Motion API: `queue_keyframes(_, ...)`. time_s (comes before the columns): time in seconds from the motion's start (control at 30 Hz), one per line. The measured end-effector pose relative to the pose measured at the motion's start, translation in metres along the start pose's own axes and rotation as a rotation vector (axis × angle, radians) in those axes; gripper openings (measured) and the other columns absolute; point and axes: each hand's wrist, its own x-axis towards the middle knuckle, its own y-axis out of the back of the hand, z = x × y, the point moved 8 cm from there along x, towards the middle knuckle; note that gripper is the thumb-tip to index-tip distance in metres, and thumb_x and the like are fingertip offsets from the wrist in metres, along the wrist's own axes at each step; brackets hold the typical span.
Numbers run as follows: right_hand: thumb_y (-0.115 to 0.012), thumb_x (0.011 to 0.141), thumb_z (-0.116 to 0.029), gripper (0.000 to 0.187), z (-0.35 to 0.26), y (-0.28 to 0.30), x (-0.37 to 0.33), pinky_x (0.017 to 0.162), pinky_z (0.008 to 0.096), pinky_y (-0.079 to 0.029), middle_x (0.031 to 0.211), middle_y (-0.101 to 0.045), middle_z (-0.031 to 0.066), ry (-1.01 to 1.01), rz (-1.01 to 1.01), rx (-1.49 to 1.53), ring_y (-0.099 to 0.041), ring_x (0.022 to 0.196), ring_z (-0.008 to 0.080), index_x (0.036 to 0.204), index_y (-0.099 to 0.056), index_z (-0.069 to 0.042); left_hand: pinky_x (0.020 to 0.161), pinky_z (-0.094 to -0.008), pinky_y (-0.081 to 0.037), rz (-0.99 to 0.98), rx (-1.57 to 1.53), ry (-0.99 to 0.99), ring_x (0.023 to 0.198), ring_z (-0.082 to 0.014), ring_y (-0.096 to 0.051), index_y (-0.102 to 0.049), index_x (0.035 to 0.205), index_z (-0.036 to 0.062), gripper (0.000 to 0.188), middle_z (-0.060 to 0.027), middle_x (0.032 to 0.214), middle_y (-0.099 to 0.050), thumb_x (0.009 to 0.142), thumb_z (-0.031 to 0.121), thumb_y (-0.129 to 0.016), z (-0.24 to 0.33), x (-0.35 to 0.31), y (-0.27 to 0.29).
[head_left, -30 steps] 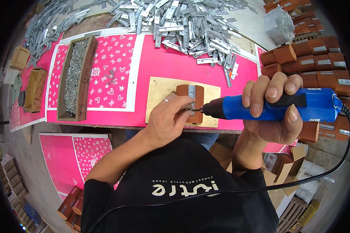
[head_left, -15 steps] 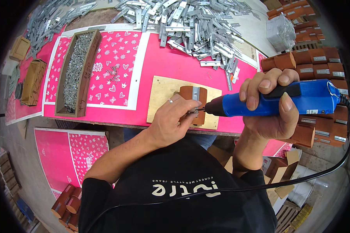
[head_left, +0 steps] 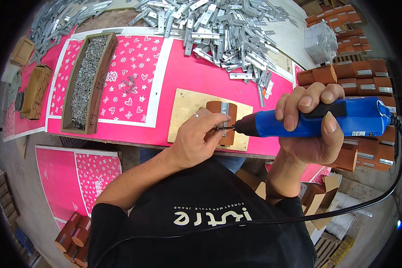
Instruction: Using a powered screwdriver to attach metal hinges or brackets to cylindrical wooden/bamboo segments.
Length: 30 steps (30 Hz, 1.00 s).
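Your left hand [head_left: 196, 138] hides part of the brown curved block [head_left: 213, 107], which lies lengthwise away from you on the plywood board [head_left: 183, 109], and whether its fingertips pinch anything cannot be told, while your right hand [head_left: 306, 149] wraps the blue electric screwdriver [head_left: 308, 127], lying crosswise above the bench [head_left: 187, 73], bit [head_left: 229, 127] pointing left.

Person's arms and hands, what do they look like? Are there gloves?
No gloves! The left hand wears a silver-coloured ring; the right hand shows none. Both forearms are bare below short black sleeves, part of a black T-shirt with pale lettering.
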Motion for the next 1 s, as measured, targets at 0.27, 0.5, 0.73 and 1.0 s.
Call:
queue_keyframes(0.27, -0.052, 0.085, -0.016, 0.029, 0.008, 0.003, 0.0, 0.066, 0.0401, -0.049, 0.095, -0.06, 0.0155, -0.055, 0.077, -0.03, -0.057, 0.063, 0.0218, 0.111, -0.048, -0.002, 0.061, -0.0268, -0.048, 0.016, -0.035, 0.001, 0.074, -0.018, -0.062, -0.06, 0.104, 0.0011, 0.031, -0.0102, 0.084, -0.06, 0.076, -0.01, -0.068, -0.004, -0.003, -0.004)
queue_keyframes(0.5, -0.053, 0.085, -0.015, 0.029, 0.014, -0.002, 0.004, 0.064, 0.0402, -0.05, 0.093, -0.06, 0.0157, -0.069, 0.108, -0.089, -0.058, 0.061, 0.0225, 0.111, -0.047, -0.002, 0.059, -0.0266, -0.047, 0.042, -0.023, -0.011, 0.071, -0.0169, -0.06, -0.06, 0.105, 0.0024, 0.034, -0.0089, 0.082, -0.058, 0.075, -0.01, -0.068, -0.003, -0.003, -0.006)
queue_keyframes(0.73, -0.056, 0.084, -0.013, 0.029, 0.018, -0.013, 0.002, 0.063, 0.0404, -0.051, 0.09, -0.059, 0.0173, -0.105, 0.082, -0.175, -0.058, 0.059, 0.0221, 0.108, -0.045, -0.002, 0.06, -0.0351, -0.045, 0.073, -0.009, 0.012, 0.065, -0.0239, -0.055, -0.061, 0.108, 0.0057, 0.035, -0.0094, 0.075, -0.055, 0.075, -0.003, -0.069, -0.004, -0.002, -0.007)
queue_keyframes(1.0, -0.061, 0.082, -0.009, 0.031, 0.028, -0.033, 0.002, 0.06, 0.0386, -0.052, 0.085, -0.059, 0.0204, -0.135, 0.044, -0.363, -0.058, 0.058, 0.0217, 0.105, -0.041, -0.001, 0.058, -0.035, -0.045, 0.015, -0.001, 0.056, 0.064, -0.023, -0.055, -0.059, 0.116, 0.0061, 0.041, -0.0096, 0.073, -0.053, 0.077, 0.001, -0.068, -0.005, -0.003, -0.009)
